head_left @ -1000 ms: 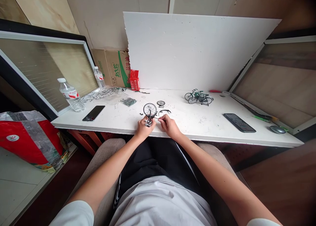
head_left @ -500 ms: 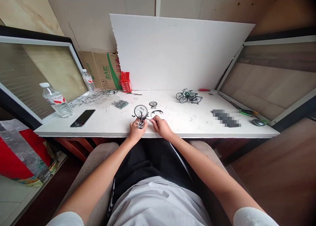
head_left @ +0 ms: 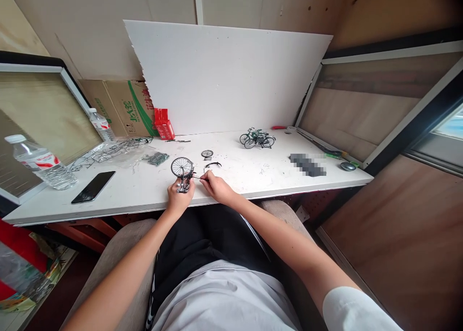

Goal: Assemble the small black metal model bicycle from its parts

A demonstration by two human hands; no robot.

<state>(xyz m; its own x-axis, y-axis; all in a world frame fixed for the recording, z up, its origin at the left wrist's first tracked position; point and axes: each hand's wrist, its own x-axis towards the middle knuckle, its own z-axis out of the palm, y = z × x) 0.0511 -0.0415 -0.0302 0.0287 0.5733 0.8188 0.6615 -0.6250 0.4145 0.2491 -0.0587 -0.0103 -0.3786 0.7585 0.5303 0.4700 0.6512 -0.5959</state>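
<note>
Near the table's front edge my left hand (head_left: pixel 178 199) is closed around the frame of a partly built model bicycle (head_left: pixel 185 182). Its spoked wheel (head_left: pixel 182 167) sticks out beyond my fingers. Just to the right, my right hand (head_left: pixel 216 186) pinches a thin rod-like piece (head_left: pixel 197 178) that points toward the bicycle frame; its exact kind is too small to make out. A curved black part (head_left: pixel 213 165) lies on the table beyond my right fingers. Behind it rests a loose small wheel (head_left: pixel 207 153), with tiny bits scattered around.
Assembled model bicycles (head_left: pixel 257 139) stand farther back. On the left are a phone (head_left: pixel 94 187), water bottles (head_left: pixel 45 162), a bag of green parts (head_left: pixel 158 158) and a red box (head_left: pixel 164 125). To the right lie a blurred dark item (head_left: pixel 307 165) and a rounded grey object (head_left: pixel 347 166).
The camera view has turned to the right, so the table's contents appear farther left. Both hands keep their hold, the bicycle in the left and the thin piece in the right.
</note>
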